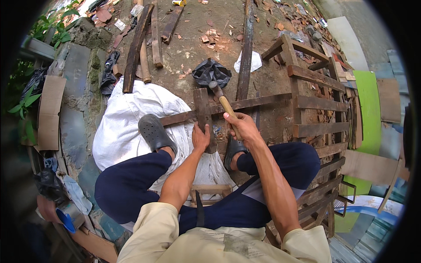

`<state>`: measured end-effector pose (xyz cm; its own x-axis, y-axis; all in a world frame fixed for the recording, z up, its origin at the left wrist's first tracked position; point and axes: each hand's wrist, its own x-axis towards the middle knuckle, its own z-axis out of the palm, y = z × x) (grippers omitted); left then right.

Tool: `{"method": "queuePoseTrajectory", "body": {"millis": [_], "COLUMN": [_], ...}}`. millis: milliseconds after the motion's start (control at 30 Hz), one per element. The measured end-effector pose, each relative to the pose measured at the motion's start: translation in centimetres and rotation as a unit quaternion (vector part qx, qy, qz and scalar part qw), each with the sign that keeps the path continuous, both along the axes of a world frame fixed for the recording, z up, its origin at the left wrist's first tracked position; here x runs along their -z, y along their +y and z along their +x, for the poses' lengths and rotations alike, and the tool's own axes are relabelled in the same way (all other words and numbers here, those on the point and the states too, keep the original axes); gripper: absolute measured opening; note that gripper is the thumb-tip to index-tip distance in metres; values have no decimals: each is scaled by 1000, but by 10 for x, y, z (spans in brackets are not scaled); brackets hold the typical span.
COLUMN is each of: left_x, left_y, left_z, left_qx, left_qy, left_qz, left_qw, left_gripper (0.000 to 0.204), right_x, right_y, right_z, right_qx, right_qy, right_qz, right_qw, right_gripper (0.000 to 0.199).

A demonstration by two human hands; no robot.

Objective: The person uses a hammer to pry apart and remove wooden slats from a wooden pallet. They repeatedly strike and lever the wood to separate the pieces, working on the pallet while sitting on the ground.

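Note:
My right hand point(245, 129) is closed around the wooden handle of a hammer point(226, 105), its dark metal head raised near the far end of a short wooden board point(202, 103). That board points away from me and lies across a long dark slat point(267, 100). Against the board's near part, my left hand point(201, 138) grips the left side with its fingers bent over the wood; whether a nail is between them cannot be made out. My left foot, in a grey clog point(157, 131), rests on or beside the slat's left stretch.
A white sack point(127, 120) spreads under my left foot. A slatted wooden frame point(322, 105) stands along my right. Ahead lie a black plastic bag point(211, 72), loose timbers point(139, 46) and wood scraps. A low concrete wall point(74, 96) runs along the left.

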<state>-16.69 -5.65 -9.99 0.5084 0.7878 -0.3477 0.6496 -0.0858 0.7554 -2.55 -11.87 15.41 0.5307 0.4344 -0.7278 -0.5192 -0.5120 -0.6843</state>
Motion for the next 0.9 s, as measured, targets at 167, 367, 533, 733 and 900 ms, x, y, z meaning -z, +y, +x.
{"method": "queuePoseTrajectory", "body": {"millis": [167, 367, 533, 733, 900], "left_x": [-9, -25, -24, -30, -24], "left_y": [-4, 13, 3, -16, -25], "left_z": [10, 12, 19, 31, 46], "left_qx": [-42, -6, -42, -20, -37], "left_qy": [48, 87, 69, 10, 19], "left_qz": [-33, -41, -32, -73, -50], "left_qw": [997, 995, 996, 997, 998], "left_gripper": [62, 67, 75, 72, 75], "right_x": [-5, 31, 32, 46, 64], "right_y": [-30, -59, -69, -74, -57], "right_z": [1, 10, 13, 20, 55], "right_qx": [80, 20, -118, -228, -353], "right_qy": [72, -19, -121, -281, -348], "right_qz": [27, -104, -178, -160, -148], "right_qw": [994, 994, 969, 918, 856], "right_gripper": [32, 33, 48, 53, 45]}}
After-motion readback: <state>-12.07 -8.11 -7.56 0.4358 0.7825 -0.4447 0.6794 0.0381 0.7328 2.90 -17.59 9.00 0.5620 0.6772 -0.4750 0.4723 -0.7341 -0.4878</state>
